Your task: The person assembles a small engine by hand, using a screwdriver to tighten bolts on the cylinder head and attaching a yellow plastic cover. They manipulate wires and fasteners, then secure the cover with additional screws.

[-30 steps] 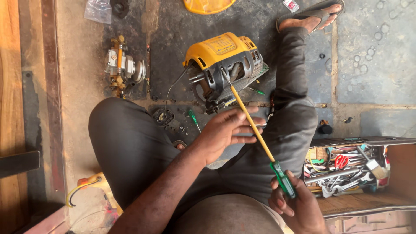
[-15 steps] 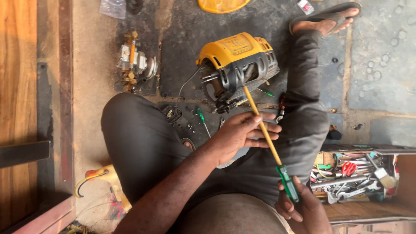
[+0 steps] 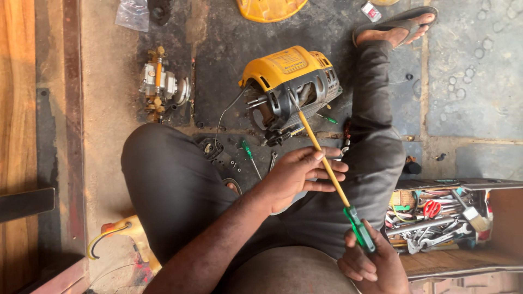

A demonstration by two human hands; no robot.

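I sit on the floor with a yellow-and-grey electric motor (image 3: pixel 291 84) lying in front of my knees. A long screwdriver (image 3: pixel 321 158) with a yellow shaft and green handle runs from my lap up into the motor's open end. My right hand (image 3: pixel 376 261) grips the green handle at the lower right. The fingers of my left hand (image 3: pixel 297 177) pinch the yellow shaft at mid-length. The tip rests inside the motor's windings area.
A brass-and-metal pump part (image 3: pixel 160 87) lies left of the motor. A small green screwdriver (image 3: pixel 249 155) and loose small parts lie between my knees. An open toolbox (image 3: pixel 436 218) full of tools stands at the right. A yellow cover (image 3: pixel 269 8) lies at the top; a wooden plank (image 3: pixel 16 109) runs along the left.
The view has shifted, so everything sits further right and lower in the frame. Both hands keep hold of the screwdriver, its tip still in the motor.
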